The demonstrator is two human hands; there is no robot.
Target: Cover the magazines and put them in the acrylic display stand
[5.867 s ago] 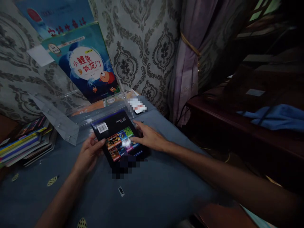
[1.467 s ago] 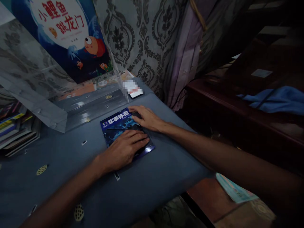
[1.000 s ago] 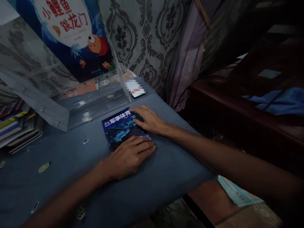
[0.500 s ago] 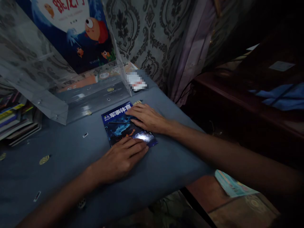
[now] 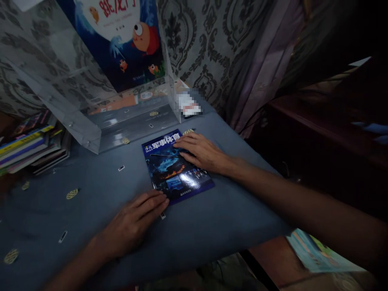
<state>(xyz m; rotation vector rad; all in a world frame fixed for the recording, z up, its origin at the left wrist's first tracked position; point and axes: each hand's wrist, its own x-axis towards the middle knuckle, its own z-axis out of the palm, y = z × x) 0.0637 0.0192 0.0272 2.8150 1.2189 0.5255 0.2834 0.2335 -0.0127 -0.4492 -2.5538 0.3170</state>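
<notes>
"What is the left hand (image 5: pixel 135 222) doing?"

"It's lying palm down with its fingers stretching out nearly side by side, the tips touching the lower left corner of the dark blue book (image 5: pixel 168 163)."

"And the right hand (image 5: pixel 204 153)?"

"It's resting across the upper right of that cover, fingers reaching out flat and spreading a little apart."

"Where is the book lying?"

"It's lying flat, title side up, on the cloth-covered bench (image 5: pixel 218 218), between the hands."

"Is anything holding things nearby?"

"A clear stand (image 5: pixel 71 123) is standing just beyond, holding a picture book (image 5: pixel 121 44) upright, an orange fish showing on its front. A stack of books (image 5: pixel 33 145) is sitting to the left. Something white (image 5: pixel 189 104), too blurred to name, is lying just right of the stand."
</notes>
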